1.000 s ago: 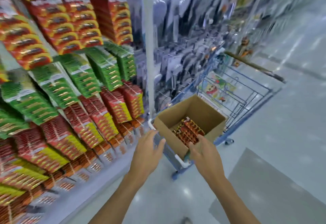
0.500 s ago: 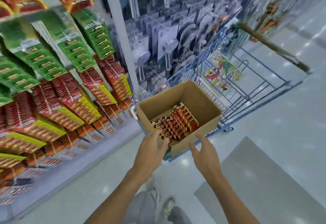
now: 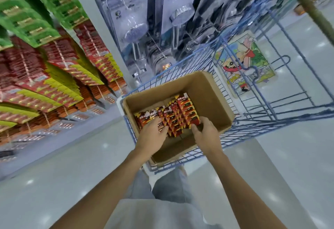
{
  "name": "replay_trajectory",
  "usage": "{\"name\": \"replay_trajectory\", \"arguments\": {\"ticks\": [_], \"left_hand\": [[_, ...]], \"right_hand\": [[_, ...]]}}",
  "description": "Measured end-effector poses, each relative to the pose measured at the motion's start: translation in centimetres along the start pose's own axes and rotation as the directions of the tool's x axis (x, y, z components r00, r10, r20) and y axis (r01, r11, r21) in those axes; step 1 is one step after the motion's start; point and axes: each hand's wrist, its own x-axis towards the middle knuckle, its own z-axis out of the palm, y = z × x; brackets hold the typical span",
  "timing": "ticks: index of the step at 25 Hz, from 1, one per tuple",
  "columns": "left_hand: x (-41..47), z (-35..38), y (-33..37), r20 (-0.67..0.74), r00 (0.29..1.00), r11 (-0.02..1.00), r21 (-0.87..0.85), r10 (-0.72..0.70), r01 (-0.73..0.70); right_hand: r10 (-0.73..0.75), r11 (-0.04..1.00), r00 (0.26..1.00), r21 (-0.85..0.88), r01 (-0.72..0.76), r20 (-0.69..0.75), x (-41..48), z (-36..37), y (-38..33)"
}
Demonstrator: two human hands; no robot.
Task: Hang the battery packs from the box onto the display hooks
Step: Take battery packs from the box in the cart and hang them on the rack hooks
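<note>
An open cardboard box (image 3: 215, 95) sits in the near end of a blue wire cart (image 3: 271, 113). Red-and-black battery packs (image 3: 180, 113) lie in rows on its bottom. Both my hands are down inside the box. My left hand (image 3: 152, 135) lies over the left end of the packs, fingers bent onto them. At the near right corner of the stack, my right hand (image 3: 207, 132) curls its thumb and fingers round the packs. Full display hooks of red-and-yellow packs (image 3: 36, 77) and green packs (image 3: 36, 12) hang on the rack at the left.
A white upright post (image 3: 101, 35) divides the battery rack from hanging shower heads (image 3: 135, 30). A cartoon picture (image 3: 244, 62) hangs inside the cart. A brown cart handle (image 3: 314, 14) crosses the top right. Pale glossy floor (image 3: 54, 165) surrounds me, and my legs stand below the box.
The view has tilted down and come nearer to the cart. Both hands went from the box's near rim down into it and onto the battery packs.
</note>
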Motion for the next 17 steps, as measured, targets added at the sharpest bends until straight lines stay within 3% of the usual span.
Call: {"name": "replay_trajectory", "arguments": {"ticks": [4, 10, 14, 17], "left_hand": [[3.5, 2.5, -0.5, -0.037, 0.982, 0.982, -0.041, -0.185, 0.183], [9.6, 9.3, -2.7, 0.001, 0.896, 0.870, -0.239, -0.444, 0.431], [13.9, 14.3, -5.3, 0.065, 0.838, 0.788, -0.307, -0.542, 0.534], [16.7, 17.0, -7.0, 0.070, 0.812, 0.750, -0.344, -0.579, 0.565]], "right_hand": [[-0.003, 0.995, 0.991, -0.096, 0.016, 0.135, 6.4, 0.1, 0.5], [0.031, 0.975, 0.961, -0.219, 0.031, 0.274, 14.9, 3.6, 2.5], [0.133, 0.925, 0.926, -0.380, 0.012, 0.354, 19.8, 7.4, 3.1], [0.156, 0.912, 0.924, -0.410, 0.001, 0.350, 23.0, 10.5, 3.8]]}}
